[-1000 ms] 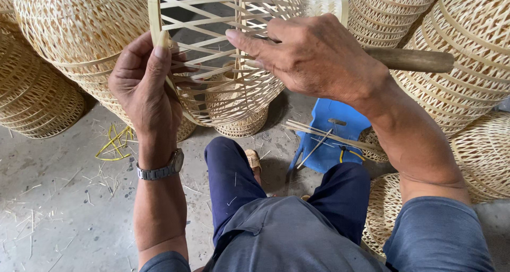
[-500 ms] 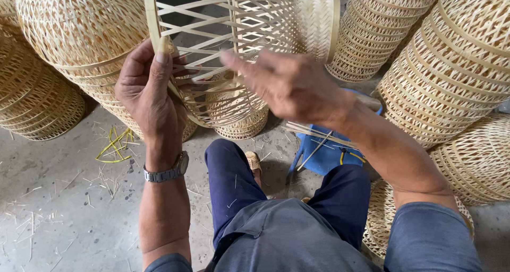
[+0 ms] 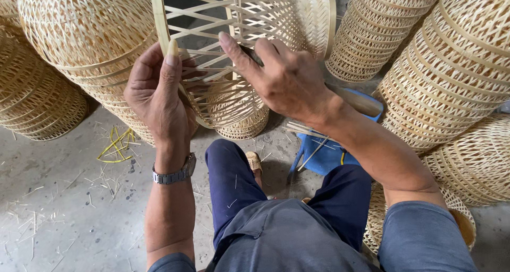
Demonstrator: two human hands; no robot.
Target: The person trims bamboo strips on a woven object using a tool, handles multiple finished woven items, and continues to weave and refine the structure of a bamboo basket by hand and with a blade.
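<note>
We held the frame [image 3: 212,54] raised above our knees: left hand [image 3: 159,99] clamped on its rim, right hand [image 3: 281,78] closed on a tool [image 3: 357,100], forefinger against the slats.

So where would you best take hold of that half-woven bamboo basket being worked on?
Probably by its thick rim hoop, coming from the left side, much as the left hand does, thumb along the hoop. The basket frame is tilted with its open lattice facing the person; the thin strips look flimsy, while the hoop is the solid band. The right hand works the strips.
</note>
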